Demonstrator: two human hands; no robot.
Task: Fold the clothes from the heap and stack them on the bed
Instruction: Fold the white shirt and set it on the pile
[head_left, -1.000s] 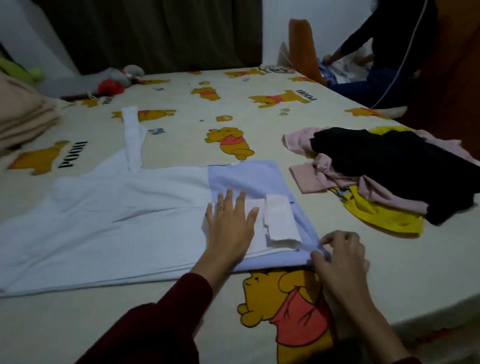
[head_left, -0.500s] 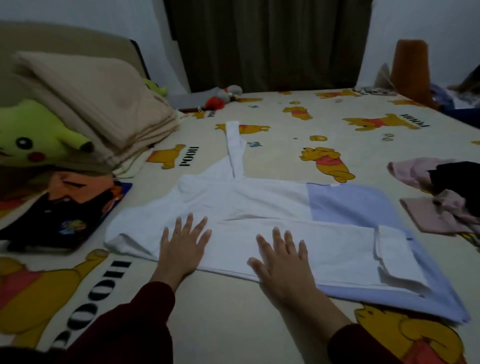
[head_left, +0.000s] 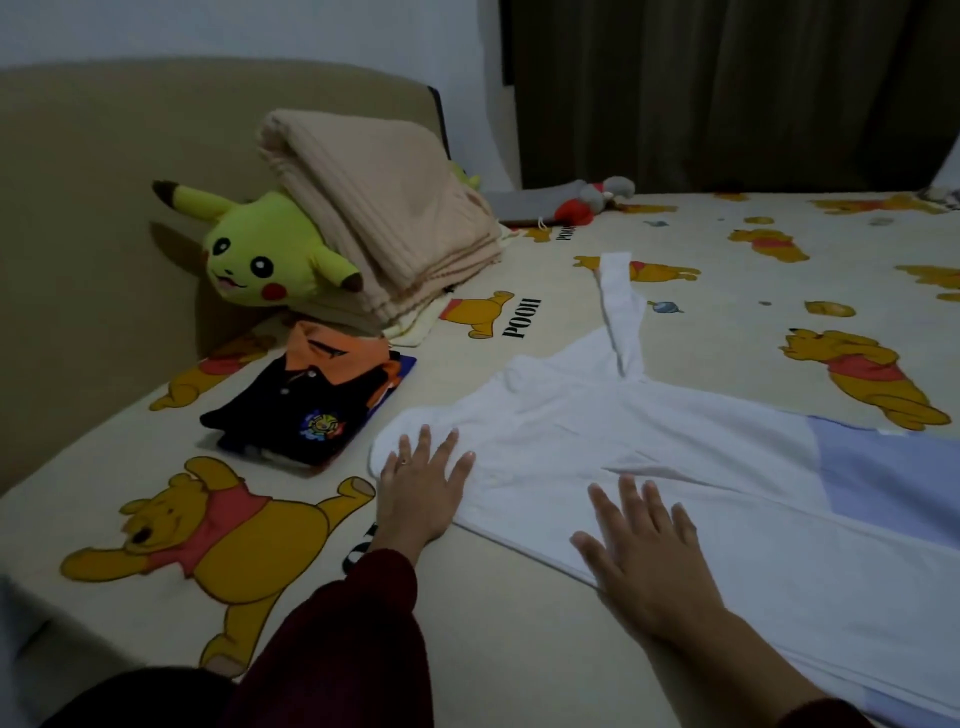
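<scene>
A white garment with a pale blue lower part (head_left: 649, 441) lies spread flat on the bed (head_left: 519, 623), one sleeve pointing away from me. My left hand (head_left: 423, 486) rests flat with straight fingers on the garment's left end. Flat on the near edge of the garment lies my right hand (head_left: 639, 551), fingers spread. A folded dark and orange garment (head_left: 311, 410) sits to the left on the bed. The heap of clothes is out of view.
A yellow plush toy (head_left: 260, 249) and a folded beige blanket (head_left: 384, 208) lean against the headboard at the back left. A grey and red soft toy (head_left: 587, 200) lies at the far side under dark curtains. The bed's near edge runs below my arms.
My view and both hands have shifted left along the garment, from its blue end to the white end. The heap and the other person have left the view.
</scene>
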